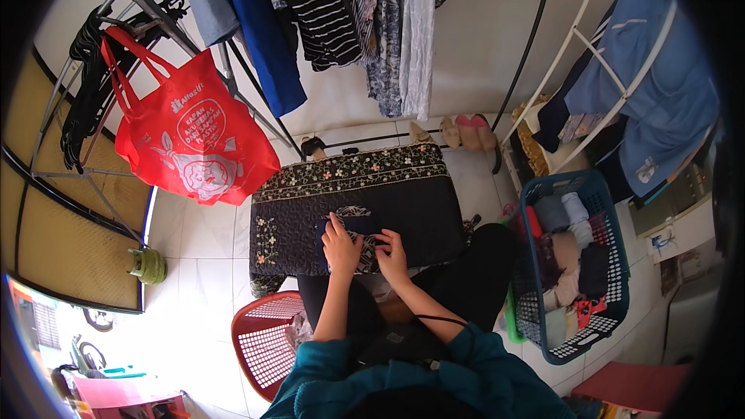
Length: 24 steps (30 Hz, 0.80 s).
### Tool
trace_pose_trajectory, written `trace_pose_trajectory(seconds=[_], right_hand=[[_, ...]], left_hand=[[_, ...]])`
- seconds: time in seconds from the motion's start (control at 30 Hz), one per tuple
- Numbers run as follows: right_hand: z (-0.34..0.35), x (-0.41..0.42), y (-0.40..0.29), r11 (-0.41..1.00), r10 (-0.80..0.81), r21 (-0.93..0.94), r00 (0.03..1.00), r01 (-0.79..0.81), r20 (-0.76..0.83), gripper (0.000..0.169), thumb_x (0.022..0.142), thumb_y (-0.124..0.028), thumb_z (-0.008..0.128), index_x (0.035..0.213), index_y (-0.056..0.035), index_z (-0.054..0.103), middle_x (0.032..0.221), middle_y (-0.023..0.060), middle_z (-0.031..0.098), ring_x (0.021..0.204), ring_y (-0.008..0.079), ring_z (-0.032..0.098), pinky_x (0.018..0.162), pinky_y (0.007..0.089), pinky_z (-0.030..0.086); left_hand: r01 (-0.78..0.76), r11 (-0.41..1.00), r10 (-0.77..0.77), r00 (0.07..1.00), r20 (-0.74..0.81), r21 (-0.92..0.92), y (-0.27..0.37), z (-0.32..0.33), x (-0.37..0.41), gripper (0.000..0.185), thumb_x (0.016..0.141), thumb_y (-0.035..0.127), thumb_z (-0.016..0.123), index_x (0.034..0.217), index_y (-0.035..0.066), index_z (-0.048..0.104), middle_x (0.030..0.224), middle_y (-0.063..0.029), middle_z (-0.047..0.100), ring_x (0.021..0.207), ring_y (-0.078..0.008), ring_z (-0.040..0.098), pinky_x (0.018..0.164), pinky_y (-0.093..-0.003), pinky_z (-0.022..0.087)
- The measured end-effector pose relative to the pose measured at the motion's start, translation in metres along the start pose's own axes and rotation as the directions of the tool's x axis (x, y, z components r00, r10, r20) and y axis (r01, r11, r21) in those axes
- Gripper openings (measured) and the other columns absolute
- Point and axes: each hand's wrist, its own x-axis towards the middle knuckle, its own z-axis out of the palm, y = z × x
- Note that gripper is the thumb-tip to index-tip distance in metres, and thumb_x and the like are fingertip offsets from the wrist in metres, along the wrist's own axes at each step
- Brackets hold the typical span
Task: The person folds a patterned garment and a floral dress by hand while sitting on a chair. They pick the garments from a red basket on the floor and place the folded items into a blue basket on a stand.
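Note:
A small folded garment (364, 224), navy with a black-and-white pattern, lies near the front edge of a low table. My left hand (341, 249) rests palm down over its left side, thumb apart from the fingers. At the garment's right edge is my right hand (392, 257), its fingers bent; whether they pinch the fabric I cannot tell. Beneath both hands spreads a black quilted cloth (407, 203) with an embroidered floral border, draped over the table. Part of the garment is hidden under my left hand.
A blue plastic basket (618, 285) with several folded clothes stands at right. A red basket (269, 302) sits by my left leg. Clothes (323, 17) hang beyond the table, a red tote bag (198, 128) at left. Shoes (472, 131) line the wall; a green gas cylinder (148, 266) stands left.

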Motion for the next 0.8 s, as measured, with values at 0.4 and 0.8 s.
trace_pose_trajectory(seconds=[0.4,0.8], right_hand=[[0.022,-0.012,0.007,0.957,-0.127,-0.224,0.959,0.186,0.253,0.05,0.085,-0.017,0.061,0.128,-0.0036,0.04,0.123,0.0144,0.049,0.107,0.0225,0.054,0.087,0.0315,0.045],[0.007,-0.013,-0.017,0.997,-0.066,0.057,0.987,0.058,0.147,0.091,0.069,-0.036,0.077,0.134,-0.0043,0.022,0.117,0.017,0.044,0.11,0.0237,0.045,0.094,0.035,0.038]], left_hand=[[0.268,0.94,-0.269,0.963,0.025,-0.213,-0.073,0.004,0.021,0.093,0.068,0.035,0.076,0.137,-0.002,0.026,0.123,-0.0275,0.046,0.112,-0.0359,0.05,0.095,-0.0369,0.04],[0.413,0.109,0.123,0.897,0.424,-0.904,-0.068,0.019,-0.002,0.043,0.085,0.024,0.057,0.118,-0.001,0.05,0.107,-0.0138,0.06,0.092,-0.0237,0.061,0.081,-0.0348,0.05]])
